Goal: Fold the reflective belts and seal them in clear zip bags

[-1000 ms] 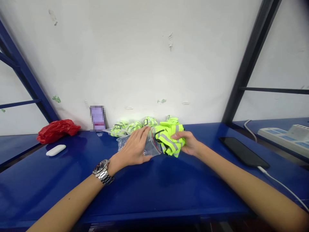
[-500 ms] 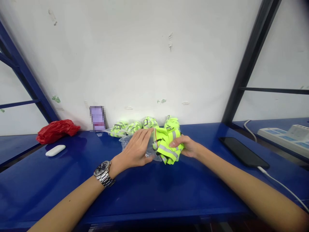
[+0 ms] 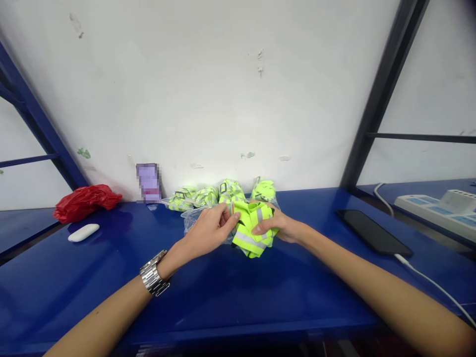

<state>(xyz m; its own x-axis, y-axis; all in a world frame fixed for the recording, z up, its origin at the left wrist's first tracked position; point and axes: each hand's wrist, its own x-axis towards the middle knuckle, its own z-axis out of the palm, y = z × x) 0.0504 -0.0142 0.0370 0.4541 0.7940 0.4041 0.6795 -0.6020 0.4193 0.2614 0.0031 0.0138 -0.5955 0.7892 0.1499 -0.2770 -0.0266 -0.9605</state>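
Hi-vis vest point(image 3: 250, 233) sits at the mouth of a clear zip bag point(image 3: 193, 219); left fingers point(image 3: 227, 213) pinch the bag's edge, right fingers point(image 3: 265, 227) clamp the vest. Step in hand appears to be meeting vest to bag; the opening likely needs spreading wider.

My left hand point(image 3: 210, 230) pinches the clear zip bag point(image 3: 193, 219) against the folded hi-vis vest point(image 3: 247, 239), and my right hand point(image 3: 274, 225) grips the vest's far side, above the blue table point(image 3: 223, 297), just in front of the bagged vests point(image 3: 195, 197).

Centre: vest point(image 3: 253, 230) between left hand point(image 3: 210, 230) and right hand point(image 3: 273, 227)
Behind: bagged vests point(image 3: 208, 197) against wall point(image 3: 223, 99)
Left: plastic bag point(image 3: 86, 202) on bench point(image 3: 208, 307)
Right: phone point(image 3: 374, 231); power strip point(image 3: 435, 208) beyond
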